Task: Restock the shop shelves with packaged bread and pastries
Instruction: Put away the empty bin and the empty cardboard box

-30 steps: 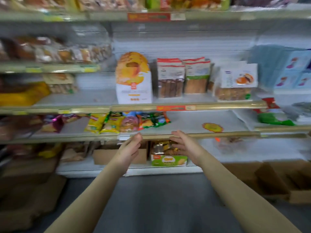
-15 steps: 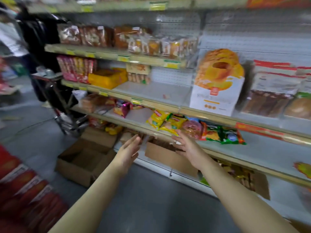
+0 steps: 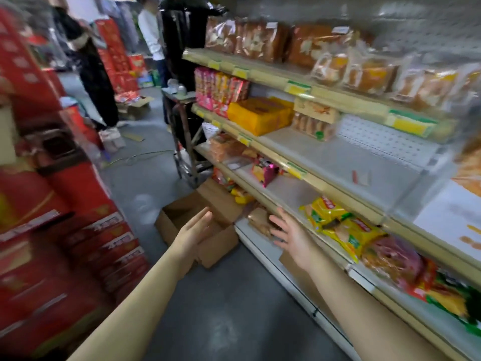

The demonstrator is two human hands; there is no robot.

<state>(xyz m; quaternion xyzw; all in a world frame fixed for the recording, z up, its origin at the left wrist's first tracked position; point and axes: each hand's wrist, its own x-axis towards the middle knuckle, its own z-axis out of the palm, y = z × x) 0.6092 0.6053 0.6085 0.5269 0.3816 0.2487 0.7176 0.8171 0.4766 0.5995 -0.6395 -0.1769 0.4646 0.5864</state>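
While both arms stretch out, the left hand (image 3: 194, 231) and right hand (image 3: 291, 234) are spread flat, fingers straight, holding nothing. The clear-wrapped brown bread loaves (image 3: 260, 40) sit high above them; an open brown cardboard box (image 3: 182, 212) lies just beyond the left. A careless right could sweep the yellow plastic snack packets (image 3: 338, 227) beside it off the pale shelf (image 3: 286, 190).

No lettering was legible: white characters on the stacked red cartons (image 3: 109, 246), print on the shelf-edge labels (image 3: 298, 87) and branding on the yellow snack packets (image 3: 325, 209) were all blurred past reading.
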